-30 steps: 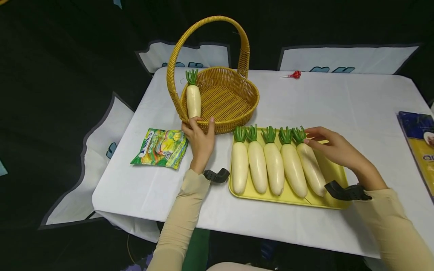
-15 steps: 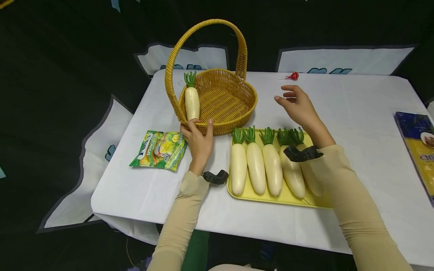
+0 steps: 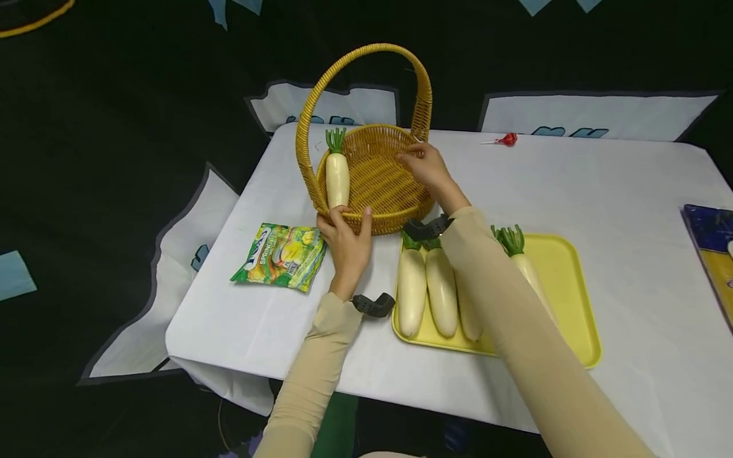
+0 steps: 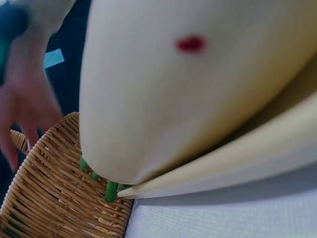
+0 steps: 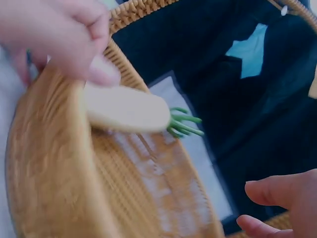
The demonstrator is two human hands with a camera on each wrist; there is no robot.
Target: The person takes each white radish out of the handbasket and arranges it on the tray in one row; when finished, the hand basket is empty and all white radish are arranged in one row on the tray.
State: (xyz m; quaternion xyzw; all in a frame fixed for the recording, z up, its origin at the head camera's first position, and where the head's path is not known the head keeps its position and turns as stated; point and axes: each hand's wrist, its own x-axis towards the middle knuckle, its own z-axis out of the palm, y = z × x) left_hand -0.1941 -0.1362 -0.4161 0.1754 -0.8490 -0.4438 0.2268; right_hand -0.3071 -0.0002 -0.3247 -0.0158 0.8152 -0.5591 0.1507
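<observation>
In the head view my left hand (image 3: 347, 248) grips the front rim of a heart-shaped wicker basket (image 3: 395, 222). A white radish (image 3: 337, 181) with green tops leans inside at the basket's left. My right hand (image 3: 429, 170) is over the basket's right side; in the right wrist view this hand (image 5: 287, 203) shows thumb and finger apart, nothing between them. More white radishes (image 3: 411, 292) lie on a yellow tray (image 3: 564, 273), partly hidden by my right sleeve. One pale radish (image 4: 148, 89) fills much of the left wrist view.
A green and yellow snack packet (image 3: 280, 256) lies left of the basket. A red lollipop (image 3: 508, 139) is near the table's back edge. At the far right lies a blue and yellow packet (image 3: 710, 248). The basket's tall handle (image 3: 375, 48) arches overhead.
My right hand has left the rightmost radish on the tray and moved left and away from me, over the basket. The left hand stays at the basket's rim.
</observation>
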